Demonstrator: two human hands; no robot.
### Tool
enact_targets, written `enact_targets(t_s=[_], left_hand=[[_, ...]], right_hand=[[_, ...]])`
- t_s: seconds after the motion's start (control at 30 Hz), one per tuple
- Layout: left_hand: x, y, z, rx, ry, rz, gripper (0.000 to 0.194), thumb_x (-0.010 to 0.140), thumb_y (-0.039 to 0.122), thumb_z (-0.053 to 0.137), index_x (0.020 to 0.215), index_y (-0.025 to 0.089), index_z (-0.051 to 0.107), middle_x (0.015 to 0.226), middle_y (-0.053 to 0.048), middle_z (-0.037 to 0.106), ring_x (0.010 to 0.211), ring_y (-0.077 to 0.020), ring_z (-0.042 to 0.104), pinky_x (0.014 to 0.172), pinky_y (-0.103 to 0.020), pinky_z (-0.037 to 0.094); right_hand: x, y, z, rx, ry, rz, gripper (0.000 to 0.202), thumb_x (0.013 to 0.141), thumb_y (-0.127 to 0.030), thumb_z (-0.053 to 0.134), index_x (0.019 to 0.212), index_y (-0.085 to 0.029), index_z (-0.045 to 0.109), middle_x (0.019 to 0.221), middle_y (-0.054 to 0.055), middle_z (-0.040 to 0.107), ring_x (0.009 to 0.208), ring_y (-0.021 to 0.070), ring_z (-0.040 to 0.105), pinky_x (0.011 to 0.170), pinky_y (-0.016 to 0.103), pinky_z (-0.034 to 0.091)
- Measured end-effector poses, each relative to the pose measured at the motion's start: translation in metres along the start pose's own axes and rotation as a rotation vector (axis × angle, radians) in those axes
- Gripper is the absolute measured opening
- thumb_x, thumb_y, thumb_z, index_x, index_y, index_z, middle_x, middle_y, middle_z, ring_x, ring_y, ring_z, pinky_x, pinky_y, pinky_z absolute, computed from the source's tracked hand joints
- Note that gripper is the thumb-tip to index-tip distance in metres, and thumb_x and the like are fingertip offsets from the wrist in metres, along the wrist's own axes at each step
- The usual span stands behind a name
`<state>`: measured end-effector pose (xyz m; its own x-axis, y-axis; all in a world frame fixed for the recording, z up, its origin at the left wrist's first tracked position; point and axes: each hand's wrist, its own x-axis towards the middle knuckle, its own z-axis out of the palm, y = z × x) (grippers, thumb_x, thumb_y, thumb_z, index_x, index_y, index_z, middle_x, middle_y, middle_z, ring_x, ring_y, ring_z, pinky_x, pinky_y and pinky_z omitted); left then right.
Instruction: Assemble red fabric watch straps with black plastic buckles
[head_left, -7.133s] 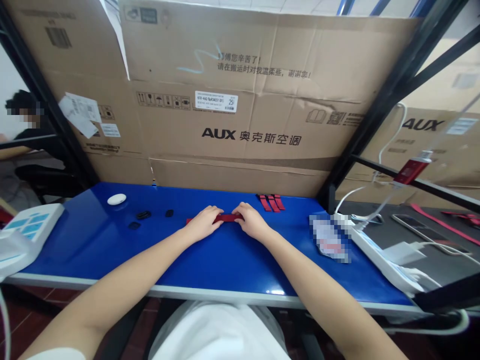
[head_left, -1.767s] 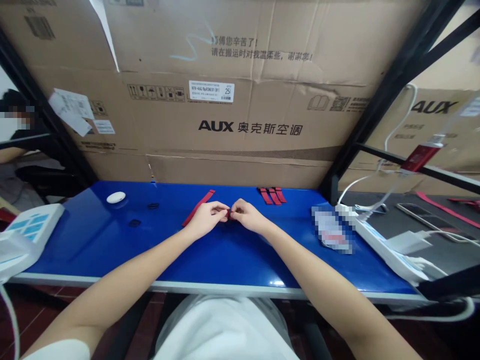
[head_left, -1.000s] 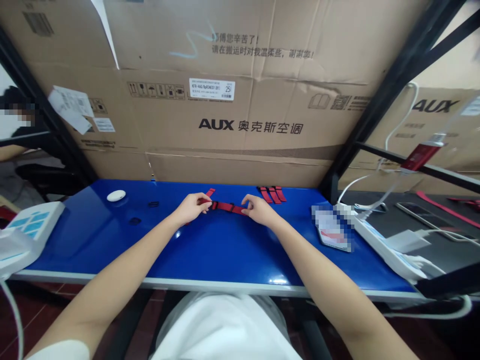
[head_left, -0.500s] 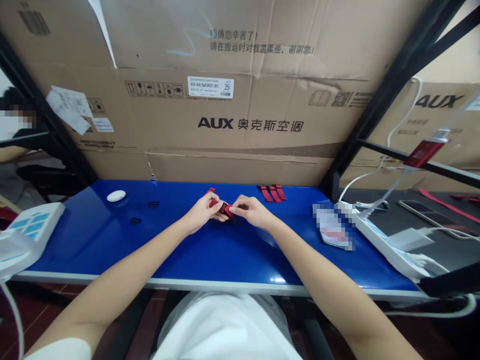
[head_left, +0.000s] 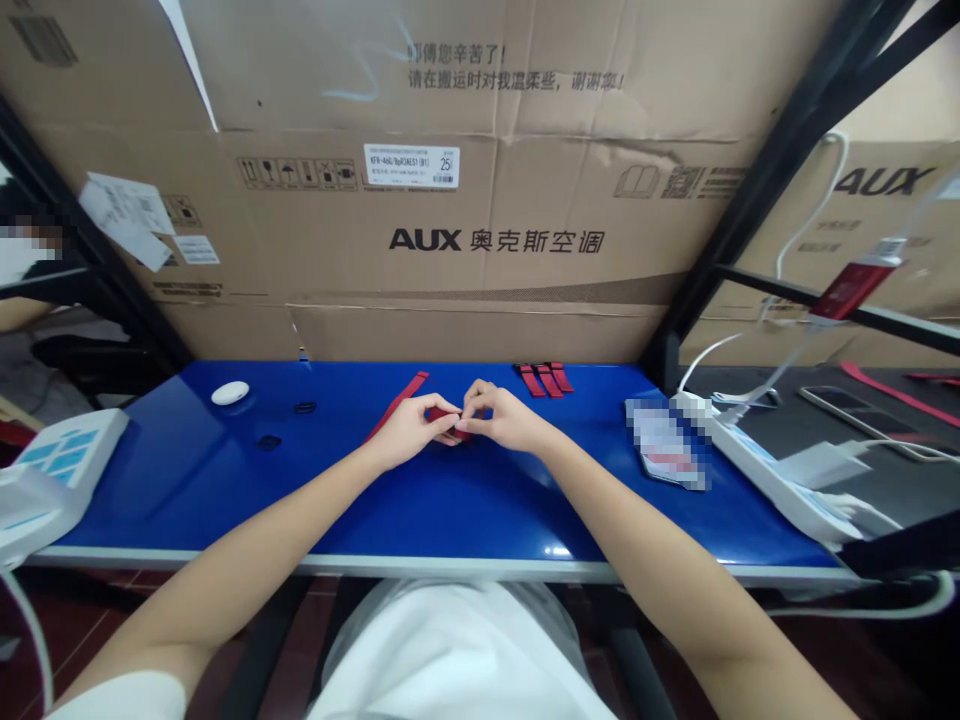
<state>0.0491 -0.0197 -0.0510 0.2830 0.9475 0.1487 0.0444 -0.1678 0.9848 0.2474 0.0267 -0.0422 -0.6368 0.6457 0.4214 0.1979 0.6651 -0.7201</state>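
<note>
My left hand (head_left: 409, 430) and my right hand (head_left: 506, 420) meet over the middle of the blue table. Between their fingertips is a short red webbing strap (head_left: 436, 413), mostly covered by the fingers; a dark part on it is too hidden to make out. Both hands are closed, thumbs and forefingers pinching. Behind my left hand a longer red strap (head_left: 406, 392) lies slantwise on the table; whether it joins the held piece cannot be seen. Two small black buckles (head_left: 305, 407) (head_left: 269, 442) lie to the left.
Three red straps with black buckles (head_left: 544, 380) lie together at the back. A white oval object (head_left: 230, 393) sits back left. Rightward are a phone-like slab (head_left: 666, 445), partly blurred, and a white power strip (head_left: 772, 480) with cables. A cardboard box (head_left: 495, 270) walls the back.
My fingers have drawn closer together over the strap and now cover more of it. More of the long red strap shows behind my left hand. The view has shifted slightly.
</note>
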Motion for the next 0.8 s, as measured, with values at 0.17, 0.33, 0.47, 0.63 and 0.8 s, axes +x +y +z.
enact_targets(t_s=[0.17,0.33,0.47,0.63,0.8], left_hand=[[-0.001,0.007,-0.001,-0.124,-0.013,0.041,0.051,0.068,0.032,0.083,0.109,0.011,0.06,0.104,-0.011,0.07,0.09,-0.025,0.072,0.09,-0.046,0.056],[-0.003,0.008,-0.003,-0.017,0.001,0.071,0.051,0.066,0.027,0.084,0.109,0.012,0.061,0.099,-0.01,0.072,0.087,-0.0245,0.072,0.088,-0.044,0.056],[-0.002,0.004,-0.002,0.09,0.017,0.077,0.046,0.067,0.027,0.082,0.108,0.014,0.064,0.094,-0.009,0.072,0.084,-0.0236,0.072,0.085,-0.041,0.056],[-0.003,0.009,0.001,0.066,0.086,0.122,0.045,0.068,0.031,0.08,0.106,0.013,0.064,0.101,-0.01,0.07,0.083,-0.0228,0.071,0.075,-0.037,0.059],[-0.003,0.014,0.0,0.059,0.169,0.15,0.043,0.064,0.031,0.084,0.097,0.013,0.062,0.091,-0.008,0.072,0.082,-0.0226,0.071,0.076,-0.038,0.058]], right_hand=[[0.003,0.004,0.002,0.264,0.121,0.135,0.017,0.072,-0.036,0.073,0.072,-0.019,0.072,0.091,0.004,0.059,0.086,0.017,0.056,0.084,0.033,0.042],[0.002,0.004,0.006,0.316,0.144,0.192,0.017,0.068,-0.034,0.075,0.072,-0.018,0.07,0.089,0.003,0.062,0.084,0.0167,0.058,0.085,0.033,0.043],[0.001,0.005,0.014,0.415,0.102,0.306,0.022,0.069,-0.037,0.073,0.069,-0.017,0.062,0.074,0.001,0.064,0.074,0.0161,0.059,0.077,0.031,0.044],[0.0,0.004,0.017,0.425,0.16,0.218,0.025,0.072,-0.035,0.071,0.086,-0.02,0.057,0.085,0.002,0.066,0.081,0.0173,0.061,0.077,0.032,0.047],[-0.002,-0.01,0.012,0.276,0.146,-0.041,0.045,0.07,-0.025,0.075,0.112,-0.022,0.058,0.117,0.007,0.064,0.109,0.0219,0.06,0.096,0.038,0.045]])
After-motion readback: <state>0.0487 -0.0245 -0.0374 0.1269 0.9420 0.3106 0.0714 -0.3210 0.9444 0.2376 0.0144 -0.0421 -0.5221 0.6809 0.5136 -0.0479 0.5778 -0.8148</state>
